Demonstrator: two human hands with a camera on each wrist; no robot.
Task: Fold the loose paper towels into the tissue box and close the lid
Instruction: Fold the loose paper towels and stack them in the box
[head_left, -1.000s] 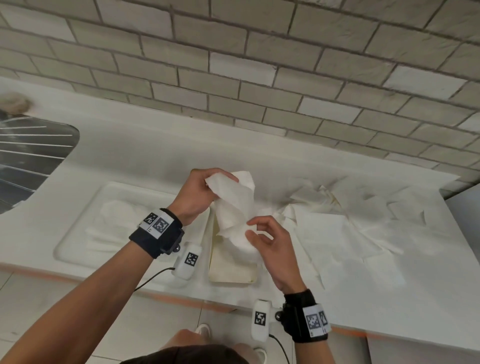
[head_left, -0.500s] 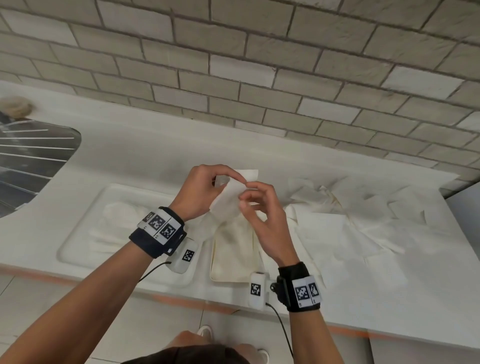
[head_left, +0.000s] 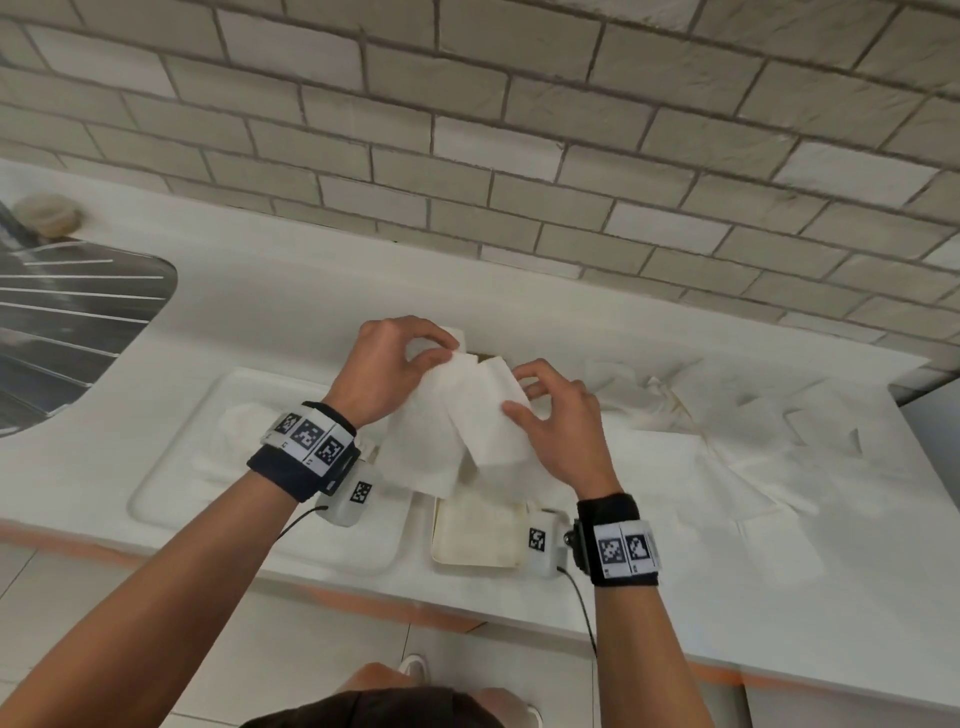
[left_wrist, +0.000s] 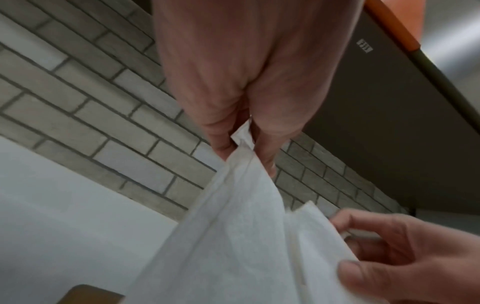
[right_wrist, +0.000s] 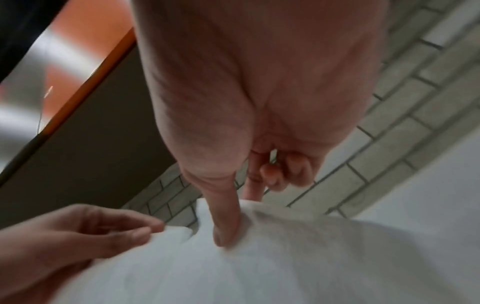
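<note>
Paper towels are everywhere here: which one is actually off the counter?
The paper towel pinched between the left hand and right hand, above the tissue box. The other towels lie flat at right.

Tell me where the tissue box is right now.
In the head view the tissue box sits at the counter's near edge, centre, under the paper towel held by the left hand and right hand.

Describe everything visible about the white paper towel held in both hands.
The white paper towel is thin, soft and creased into lengthwise folds. It hangs in the air over the cream tissue box on the white counter. The left hand pinches its top left corner; the right hand holds its right edge, thumb on the front.
</note>
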